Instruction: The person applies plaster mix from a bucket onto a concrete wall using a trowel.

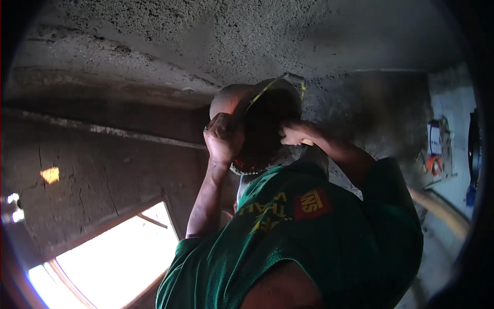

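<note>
In front of my green shirt is a round, grey-smeared container (221,98), its inside dark. A curved dark band with a yellow edge runs along its top to a short grey piece (294,78). My left hand (224,138) is closed in a fist at the container's left side, against the lower end of that band. On the other side, my right hand (294,132) is bent in with curled fingers. A pale, rounded end like a tool handle (307,142) shows beneath it. What lies inside the container is too dark to make out.
Rough grey cement (247,31) spreads across the top. A dark wall (103,165) with a long ledge and a bright window (123,257) stands at left. To the right are a curved wooden pole (440,211), a white packet (435,138) and an orange item (435,165).
</note>
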`<action>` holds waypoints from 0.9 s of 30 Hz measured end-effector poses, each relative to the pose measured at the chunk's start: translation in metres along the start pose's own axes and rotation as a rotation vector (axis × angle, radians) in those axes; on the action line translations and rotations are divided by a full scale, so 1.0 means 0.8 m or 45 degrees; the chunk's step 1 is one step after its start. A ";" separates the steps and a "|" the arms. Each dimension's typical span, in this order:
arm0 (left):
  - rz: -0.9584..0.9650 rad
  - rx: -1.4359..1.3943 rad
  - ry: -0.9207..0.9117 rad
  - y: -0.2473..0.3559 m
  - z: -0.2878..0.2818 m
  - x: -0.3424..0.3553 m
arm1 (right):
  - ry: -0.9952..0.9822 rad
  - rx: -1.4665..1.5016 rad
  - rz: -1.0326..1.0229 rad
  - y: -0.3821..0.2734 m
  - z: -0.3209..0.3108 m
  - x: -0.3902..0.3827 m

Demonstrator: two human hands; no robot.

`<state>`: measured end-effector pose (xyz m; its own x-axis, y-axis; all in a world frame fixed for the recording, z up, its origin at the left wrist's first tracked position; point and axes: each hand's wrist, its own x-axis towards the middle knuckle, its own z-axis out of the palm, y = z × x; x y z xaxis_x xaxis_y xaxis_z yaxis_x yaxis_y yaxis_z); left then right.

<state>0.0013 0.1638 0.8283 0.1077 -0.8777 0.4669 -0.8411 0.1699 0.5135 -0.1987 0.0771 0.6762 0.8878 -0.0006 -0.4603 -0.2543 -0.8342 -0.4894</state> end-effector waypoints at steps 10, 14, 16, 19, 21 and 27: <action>-0.288 -0.522 -0.142 -0.145 -0.077 -0.006 | 0.824 1.940 0.182 -0.203 0.026 0.126; -0.151 -0.344 -0.074 -0.170 -0.077 0.002 | 1.125 1.937 0.170 -0.233 0.038 0.108; -0.284 -0.086 -0.110 -0.192 -0.086 -0.003 | 1.239 1.999 0.133 -0.234 0.053 0.097; -0.274 -0.180 -0.034 -0.221 -0.088 -0.002 | 1.637 2.188 0.075 -0.218 0.077 0.074; -0.285 -0.160 -0.048 -0.237 -0.088 0.001 | 1.980 2.189 0.393 -0.201 0.090 0.050; -0.266 0.153 0.087 -0.250 -0.098 0.015 | 3.097 2.073 0.478 -0.139 0.085 -0.108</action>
<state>0.2124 0.1544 0.7870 0.3181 -0.8551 0.4094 -0.8533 -0.0700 0.5167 -0.2736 0.2076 0.7201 -0.5648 -0.7813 -0.2657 0.5661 -0.1325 -0.8136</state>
